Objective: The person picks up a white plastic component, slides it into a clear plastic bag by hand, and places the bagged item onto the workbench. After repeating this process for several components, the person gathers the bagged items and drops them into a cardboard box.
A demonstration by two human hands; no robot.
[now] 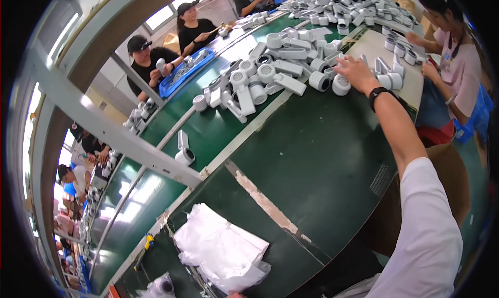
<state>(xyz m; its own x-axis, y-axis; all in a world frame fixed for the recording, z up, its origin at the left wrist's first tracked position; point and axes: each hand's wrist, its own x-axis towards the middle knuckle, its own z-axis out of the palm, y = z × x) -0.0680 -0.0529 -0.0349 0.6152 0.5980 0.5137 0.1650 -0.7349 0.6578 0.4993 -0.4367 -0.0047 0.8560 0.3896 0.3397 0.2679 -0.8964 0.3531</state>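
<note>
My right hand point(357, 75) reaches out to the far right end of the pile, a dark band on its wrist. Its fingers are spread just above a white cylinder-headed plastic part point(341, 85); whether they touch it I cannot tell. Beside it lies a large heap of similar white parts with round grilled heads and flat handles point(266, 73). Only a sliver of my left hand point(237, 295) shows at the bottom edge, by a stack of thin white plastic bags point(221, 248); its fingers are hidden.
A green bench point(312, 142) with a worn strip spans the front. A white metal post point(119, 126) crosses at left. One white part point(184, 151) lies apart on the green belt. A yellow-handled tool point(149, 241) lies lower left. Co-workers sit across and at right point(452, 64).
</note>
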